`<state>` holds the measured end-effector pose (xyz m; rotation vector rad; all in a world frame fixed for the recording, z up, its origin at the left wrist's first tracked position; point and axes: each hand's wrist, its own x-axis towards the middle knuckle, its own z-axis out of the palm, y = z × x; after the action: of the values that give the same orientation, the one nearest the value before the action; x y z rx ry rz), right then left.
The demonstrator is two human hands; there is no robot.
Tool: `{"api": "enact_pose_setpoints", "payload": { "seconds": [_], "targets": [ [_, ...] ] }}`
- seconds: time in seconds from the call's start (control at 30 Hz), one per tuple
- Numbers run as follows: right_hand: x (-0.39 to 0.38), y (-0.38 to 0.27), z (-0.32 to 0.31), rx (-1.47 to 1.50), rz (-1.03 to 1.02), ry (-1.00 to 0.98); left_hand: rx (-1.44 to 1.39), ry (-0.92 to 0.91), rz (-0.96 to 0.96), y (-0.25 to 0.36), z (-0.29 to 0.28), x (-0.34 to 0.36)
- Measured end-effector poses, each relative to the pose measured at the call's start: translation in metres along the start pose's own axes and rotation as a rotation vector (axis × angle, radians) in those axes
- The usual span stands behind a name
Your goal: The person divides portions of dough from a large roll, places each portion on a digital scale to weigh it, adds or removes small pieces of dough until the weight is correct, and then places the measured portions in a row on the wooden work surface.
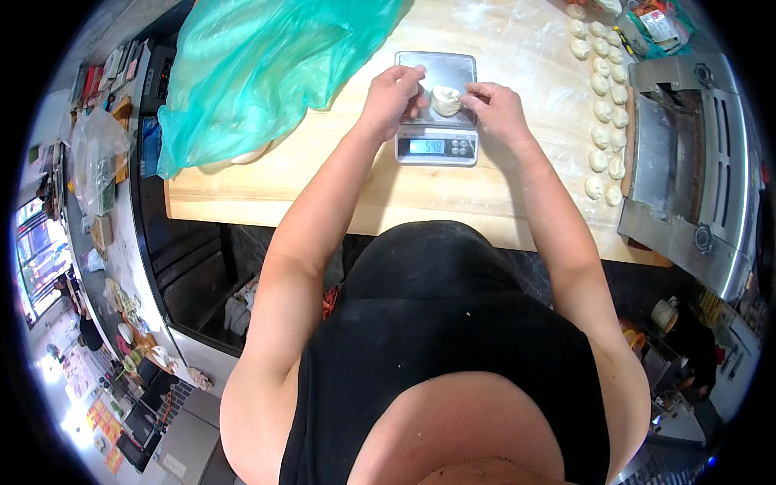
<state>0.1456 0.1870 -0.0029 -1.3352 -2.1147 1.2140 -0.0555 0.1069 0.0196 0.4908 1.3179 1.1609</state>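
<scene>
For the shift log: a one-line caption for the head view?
Both hands, left hand and right hand, pinch a dough piece on a digital scale.

A pale, flour-dusted wooden worktop spanned the room. Cluttered shelving ran beyond its left edge; a steel machine stood at its right edge.

Pale dough ball – seemingly on scale.
</scene>
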Motion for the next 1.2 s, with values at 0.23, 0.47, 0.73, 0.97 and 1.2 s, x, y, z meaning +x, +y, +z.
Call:
{"api": "enact_pose_setpoints", "payload": {
  "seconds": [0.23,0.47,0.73,0.97,1.2],
  "targets": [
    [0.007,0.011,0.013,0.006,0.003,-0.028,1.028,0.085,0.554,-0.029,0.019,0.015],
    [0.013,-0.001,-0.007,0.838,0.200,-0.383,1.243,0.069,0.500,-0.028,0.026,0.009],
    [0.000,-0.050,-0.023,0.552,0.010,-0.072,-0.261,-0.249,-0.032,0.004,0.021,-0.014],
    [-0.013,-0.070,-0.018,0.426,-0.271,-0.016,-0.595,-0.416,-0.037,0.004,-0.002,-0.014],
    [-0.011,-0.056,-0.045,0.397,-0.015,-0.035,-0.739,-0.065,0.133,0.002,-0.036,-0.029]
  ]
}}
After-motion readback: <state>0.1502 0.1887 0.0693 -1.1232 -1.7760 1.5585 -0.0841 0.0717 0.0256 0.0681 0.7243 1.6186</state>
